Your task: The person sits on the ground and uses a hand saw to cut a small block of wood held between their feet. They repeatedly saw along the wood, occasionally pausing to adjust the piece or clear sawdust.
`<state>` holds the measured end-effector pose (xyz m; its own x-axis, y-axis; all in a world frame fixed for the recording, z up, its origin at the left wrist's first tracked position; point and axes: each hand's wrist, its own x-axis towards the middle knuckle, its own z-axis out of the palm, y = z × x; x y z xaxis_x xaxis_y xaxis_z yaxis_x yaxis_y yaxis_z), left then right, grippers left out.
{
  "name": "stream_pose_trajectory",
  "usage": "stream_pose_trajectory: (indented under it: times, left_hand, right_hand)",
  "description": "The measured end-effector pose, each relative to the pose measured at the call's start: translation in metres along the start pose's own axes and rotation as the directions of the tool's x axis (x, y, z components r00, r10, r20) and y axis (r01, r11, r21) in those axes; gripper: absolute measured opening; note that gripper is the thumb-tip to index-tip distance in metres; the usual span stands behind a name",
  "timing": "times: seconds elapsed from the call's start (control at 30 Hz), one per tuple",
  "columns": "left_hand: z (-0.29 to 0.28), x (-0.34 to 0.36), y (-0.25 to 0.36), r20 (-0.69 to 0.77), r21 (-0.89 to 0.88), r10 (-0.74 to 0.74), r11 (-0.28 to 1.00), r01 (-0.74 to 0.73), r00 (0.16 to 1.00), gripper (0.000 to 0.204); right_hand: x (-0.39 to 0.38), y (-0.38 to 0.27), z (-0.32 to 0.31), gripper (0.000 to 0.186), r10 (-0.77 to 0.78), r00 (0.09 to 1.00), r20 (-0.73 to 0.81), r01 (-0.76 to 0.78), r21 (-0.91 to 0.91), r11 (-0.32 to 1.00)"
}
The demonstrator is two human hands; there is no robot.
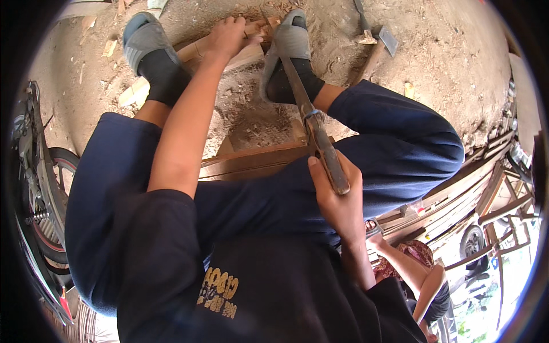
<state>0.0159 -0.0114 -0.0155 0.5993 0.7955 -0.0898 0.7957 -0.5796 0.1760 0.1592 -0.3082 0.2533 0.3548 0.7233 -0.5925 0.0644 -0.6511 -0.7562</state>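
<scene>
My right hand [341, 200] is wrapped round the worn wooden handle of a long, narrow-bladed knife [297, 86]. A pale metal ring sits where its blade meets the handle. The blade slants away past the inner side of my right sandal [293, 43], and its tip is hard to make out. Between my feet, at the far side, my left hand [226, 39] is closed over a reddish strip of wood [254, 28]. The strip lies on a pale wood block [246, 57] on the ground; the fingers partly hide it.
A hatchet-like tool [388, 42] lies on the dirt beyond my right leg, beside a dark-shafted tool [362, 17]. I sit on wooden planks [251, 163]. A motorbike wheel [60, 171] stands at left. Another person [412, 266] is at lower right, near stacked boards [440, 211].
</scene>
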Motion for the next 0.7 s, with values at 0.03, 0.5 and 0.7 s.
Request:
stream_pose_trajectory:
  times: [0.03, 0.5, 0.7]
  left_hand:
    - [-0.001, -0.003, 0.002, 0.018, 0.013, -0.006, 1.000, 0.006, 1.000, 0.072]
    - [-0.001, -0.001, 0.000, 0.005, 0.027, -0.049, 0.998, 0.049, 0.999, 0.070]
    - [-0.015, 0.002, 0.005, 0.052, -0.025, -0.025, 0.999, 0.026, 0.998, 0.077]
  right_hand:
    - [-0.004, 0.000, -0.001, 0.024, -0.005, 1.000, -0.002, 0.005, -0.011, 1.000]
    - [-0.056, -0.001, -0.012, 0.016, -0.034, 0.997, -0.073, 0.030, -0.051, 0.998]
    - [0.000, 0.011, 0.004, 0.024, -0.047, 0.999, -0.019, 0.047, 0.005, 0.999]
